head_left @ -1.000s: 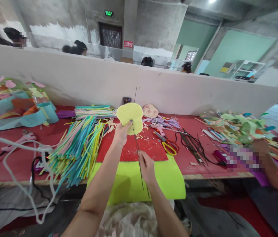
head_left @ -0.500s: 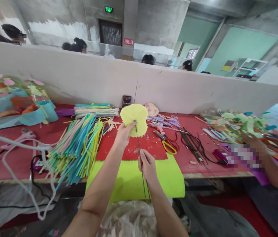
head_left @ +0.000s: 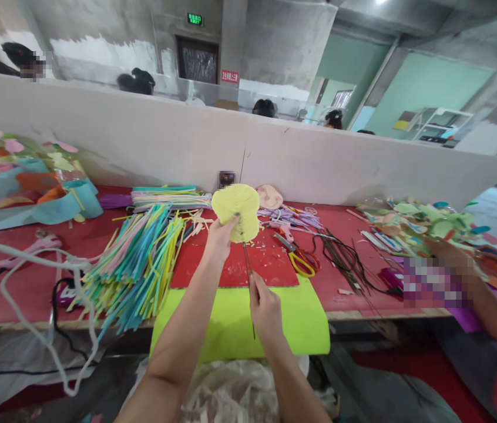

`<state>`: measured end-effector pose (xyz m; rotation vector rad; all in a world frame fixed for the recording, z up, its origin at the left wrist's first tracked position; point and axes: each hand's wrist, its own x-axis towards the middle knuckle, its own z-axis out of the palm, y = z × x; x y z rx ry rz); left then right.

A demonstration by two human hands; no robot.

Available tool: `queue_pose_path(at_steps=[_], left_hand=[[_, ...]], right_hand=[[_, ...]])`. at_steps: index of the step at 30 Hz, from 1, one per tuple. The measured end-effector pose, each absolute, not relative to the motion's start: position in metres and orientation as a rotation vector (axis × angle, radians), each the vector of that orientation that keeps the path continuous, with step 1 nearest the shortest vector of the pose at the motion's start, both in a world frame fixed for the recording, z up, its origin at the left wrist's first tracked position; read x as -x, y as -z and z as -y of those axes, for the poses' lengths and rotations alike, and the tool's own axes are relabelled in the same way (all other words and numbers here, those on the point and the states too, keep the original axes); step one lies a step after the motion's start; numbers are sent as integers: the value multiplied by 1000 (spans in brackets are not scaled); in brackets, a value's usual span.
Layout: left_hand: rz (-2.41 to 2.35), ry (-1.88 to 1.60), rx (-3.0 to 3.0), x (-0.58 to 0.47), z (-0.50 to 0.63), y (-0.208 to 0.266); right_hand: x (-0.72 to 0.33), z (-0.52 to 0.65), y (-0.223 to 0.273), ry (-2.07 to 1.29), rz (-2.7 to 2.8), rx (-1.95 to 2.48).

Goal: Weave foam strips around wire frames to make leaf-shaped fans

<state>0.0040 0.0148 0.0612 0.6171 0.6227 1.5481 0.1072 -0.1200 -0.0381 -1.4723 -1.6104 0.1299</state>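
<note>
My left hand [head_left: 219, 239] pinches the lower left edge of a pale yellow, lobed petal-like piece [head_left: 238, 202], its thumb lying on the face. Thin dark wire stems [head_left: 247, 257] run down from below the piece toward me. Around these stems my right hand [head_left: 267, 306] is closed, their lower end sticking out under the fist. Whether the wires are fixed to the yellow piece I cannot tell. Both hands are above a red board [head_left: 204, 264] with scraps on it, and a lime green sheet [head_left: 204, 329] hangs over the table's front edge.
Colourful strips [head_left: 138, 264] lie in a heap on the left, beside a pink glue gun [head_left: 32, 249] and white tubing [head_left: 6, 288]. Scissors [head_left: 299, 258], dark wires [head_left: 341, 264] and a black cord are at right. A co-worker's arm [head_left: 482, 282] reaches in farther right. A white partition [head_left: 164, 141] stands behind.
The yellow piece has shifted slightly left with my left hand. My right hand has moved slightly down and right along the wires, whose lower ends now look closer together.
</note>
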Motion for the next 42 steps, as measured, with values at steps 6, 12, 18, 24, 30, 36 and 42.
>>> queue_pose_path(at_steps=[6, 12, 18, 24, 30, 36, 42], left_hand=[[-637, -1556, -611, -3, -23, -54], [-634, -1526, -662, -2, -21, -44], [-653, -1550, -603, -5, -20, -38], [-667, -1569, -567, -1, -26, -31], [-682, -1547, -542, 1, -31, -32], [-773, -1540, -520, 0, -35, -25], [-788, -1579, -590, -3, -39, -14]], right_hand=[[-102, 122, 36, -221, 1588, 1500], [-95, 128, 15, -627, 1411, 1392], [-89, 128, 13, -1151, 1000, 1192], [-84, 124, 11, -1376, 766, 993], [-81, 128, 7, -1059, 1045, 1265], [-82, 128, 12, -519, 1445, 1542], [-87, 127, 20, -217, 1637, 1743]])
